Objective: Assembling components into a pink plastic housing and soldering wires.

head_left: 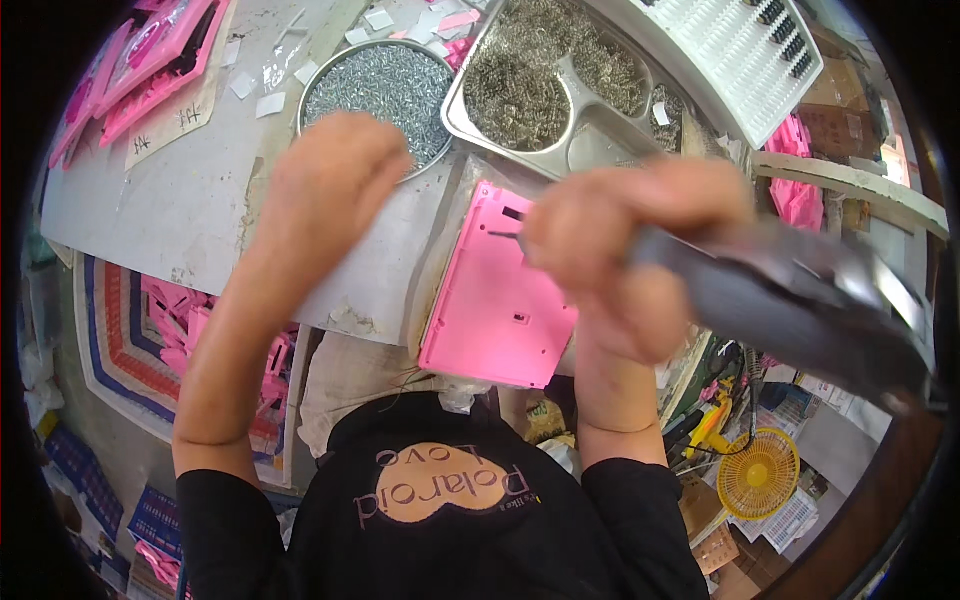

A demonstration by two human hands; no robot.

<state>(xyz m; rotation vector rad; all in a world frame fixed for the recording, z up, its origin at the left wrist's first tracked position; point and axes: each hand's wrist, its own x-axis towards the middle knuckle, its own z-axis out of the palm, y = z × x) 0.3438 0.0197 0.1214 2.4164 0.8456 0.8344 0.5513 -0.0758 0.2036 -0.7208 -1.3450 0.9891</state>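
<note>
A pink plastic case point(495, 300) lies flat on the grey worktable point(170, 210) in front of me. My right hand point(620, 255) grips a grey power screwdriver point(790, 300), blurred, with its thin bit pointing left onto the case's upper part. My left hand point(335, 185) is closed into a loose fist over the near rim of a round metal bowl point(330, 75) full of small screws; whether it holds a screw is hidden.
A compartmented steel tray point(590, 130) of springs stands behind the case, a white ribbed rack point(730, 50) beyond it. Pink frames point(150, 50) lie at the far left. A woven bag of pink parts point(170, 330) sits below the table; a yellow fan point(757, 473) at the lower right.
</note>
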